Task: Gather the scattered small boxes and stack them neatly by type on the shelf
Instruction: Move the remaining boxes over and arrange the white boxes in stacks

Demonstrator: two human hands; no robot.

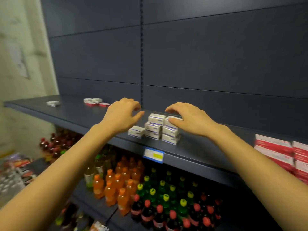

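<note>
Small white boxes with blue stripes stand in two stacks [155,127] [170,133] of three each on the dark shelf [208,152]. One more white-and-blue box [136,131] lies just left of them. My right hand [190,120] arches over the right stack; its thumb touches the top box and its fingertips hover behind it. To the left of the stacks, my left hand [122,114] hovers with loosely curled fingers and holds nothing. Further left on the shelf lie a lone white box [53,103] and a loose cluster of white and red boxes [94,101].
Red-and-white boxes [276,149] are piled at the shelf's right end. A blue price tag [153,155] hangs on the front edge. The shelves below hold orange [115,185], green [165,190] and dark red-capped bottles [150,212]. A dark back panel rises behind.
</note>
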